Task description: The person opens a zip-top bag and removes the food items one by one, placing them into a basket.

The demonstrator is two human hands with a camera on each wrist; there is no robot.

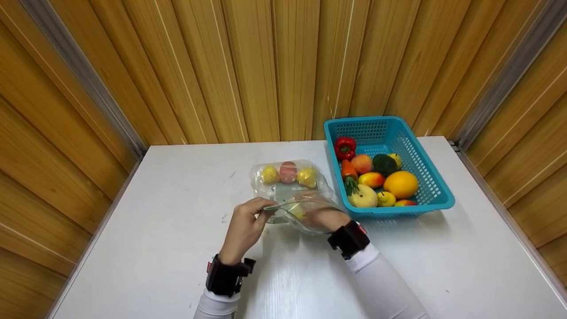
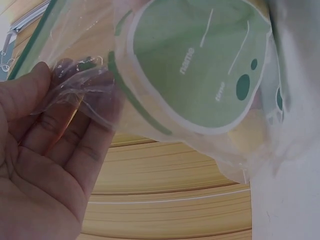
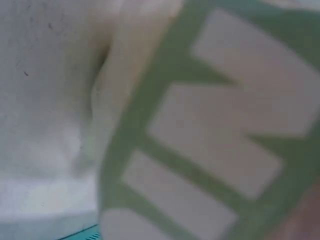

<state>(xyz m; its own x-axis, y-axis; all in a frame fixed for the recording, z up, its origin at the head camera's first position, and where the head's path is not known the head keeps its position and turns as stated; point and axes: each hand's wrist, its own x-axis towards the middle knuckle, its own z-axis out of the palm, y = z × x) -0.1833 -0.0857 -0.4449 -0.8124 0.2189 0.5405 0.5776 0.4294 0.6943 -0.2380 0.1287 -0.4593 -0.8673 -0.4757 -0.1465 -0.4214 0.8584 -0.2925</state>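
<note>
A clear zip bag (image 1: 283, 192) with a green printed label lies on the white table, its mouth towards me. Thumb and fingers of my left hand (image 1: 246, 223) pinch the mouth's left edge; the left wrist view shows film between them. My right hand (image 1: 325, 217) reaches inside the bag, fingers curled at a small yellow fruit (image 1: 299, 214), partly hidden by film and glare. At the bag's far end sit two yellow fruits (image 1: 269, 174) with a pinkish-red round one (image 1: 288, 172) between them. The bag's green print (image 3: 210, 125) fills most of the right wrist view.
A teal plastic basket (image 1: 443, 203) stands right of the bag. It holds a red bell pepper (image 1: 345, 148), a carrot (image 1: 348, 169), an orange (image 1: 401, 184), a peach (image 1: 361, 164) and several other fruits. Wood-patterned panels (image 1: 252, 71) enclose the table (image 1: 172, 212) at back and sides.
</note>
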